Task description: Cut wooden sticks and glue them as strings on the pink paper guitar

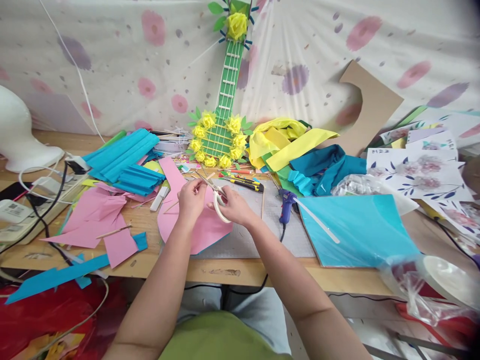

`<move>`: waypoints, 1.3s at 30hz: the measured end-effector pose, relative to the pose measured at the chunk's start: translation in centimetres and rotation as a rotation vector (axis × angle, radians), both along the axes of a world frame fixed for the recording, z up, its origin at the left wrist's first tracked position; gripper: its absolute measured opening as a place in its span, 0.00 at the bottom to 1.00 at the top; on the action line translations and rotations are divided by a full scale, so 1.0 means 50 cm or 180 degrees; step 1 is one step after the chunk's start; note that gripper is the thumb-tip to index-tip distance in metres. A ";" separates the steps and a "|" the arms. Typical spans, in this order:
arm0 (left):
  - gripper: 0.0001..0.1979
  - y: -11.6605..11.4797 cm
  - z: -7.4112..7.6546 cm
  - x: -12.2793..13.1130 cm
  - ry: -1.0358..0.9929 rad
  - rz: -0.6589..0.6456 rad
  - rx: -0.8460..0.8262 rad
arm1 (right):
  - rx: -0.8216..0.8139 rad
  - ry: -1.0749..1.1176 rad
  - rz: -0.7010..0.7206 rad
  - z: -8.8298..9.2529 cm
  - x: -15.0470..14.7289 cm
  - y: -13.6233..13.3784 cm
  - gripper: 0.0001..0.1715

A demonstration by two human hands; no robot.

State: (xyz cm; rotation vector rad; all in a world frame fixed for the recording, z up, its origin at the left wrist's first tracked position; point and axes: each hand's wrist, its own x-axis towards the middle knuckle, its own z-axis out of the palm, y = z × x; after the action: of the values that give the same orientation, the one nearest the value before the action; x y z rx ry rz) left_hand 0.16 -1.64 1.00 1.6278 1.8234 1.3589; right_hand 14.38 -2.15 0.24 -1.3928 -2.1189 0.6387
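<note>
My right hand [235, 206] is closed around the white handles of a pair of scissors [216, 196], whose blades point up and left toward my left hand. My left hand [191, 199] pinches the edge of a large pink paper shape [204, 231] that lies on the grey cutting mat [262, 235]. Both hands hover just above the desk's middle, close together. A thin wooden stick [171, 206] lies beside my left hand.
A green paper guitar [224, 107] with yellow flowers leans on the back wall. Blue folded paper [120, 157], pink scraps [95, 215], yellow and teal crepe [300, 150], a blue glue gun [287, 205], a teal sheet [356, 230], a utility knife [247, 184] and cables on the left crowd the desk.
</note>
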 end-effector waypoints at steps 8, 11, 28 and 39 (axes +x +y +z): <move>0.13 0.005 -0.004 -0.009 -0.0196 -0.0146 0.0082 | -0.0052 0.0061 0.0028 -0.003 -0.004 0.004 0.19; 0.13 0.004 -0.004 -0.011 -0.0106 -0.0130 0.0078 | -0.0051 0.0014 0.0019 -0.002 -0.002 0.007 0.20; 0.12 0.010 0.027 0.004 0.0840 0.0174 -0.0110 | -0.0288 -0.0613 -0.0759 0.019 -0.048 0.033 0.15; 0.13 0.023 -0.008 -0.006 0.1028 -0.0121 0.0346 | -0.0242 -0.0533 -0.0730 0.001 -0.024 0.044 0.14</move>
State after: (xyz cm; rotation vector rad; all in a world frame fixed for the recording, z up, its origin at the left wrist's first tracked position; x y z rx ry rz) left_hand -0.14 -0.47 0.62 2.0277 1.9068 1.2562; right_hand 13.16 0.03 0.30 -1.7548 -2.0350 0.5319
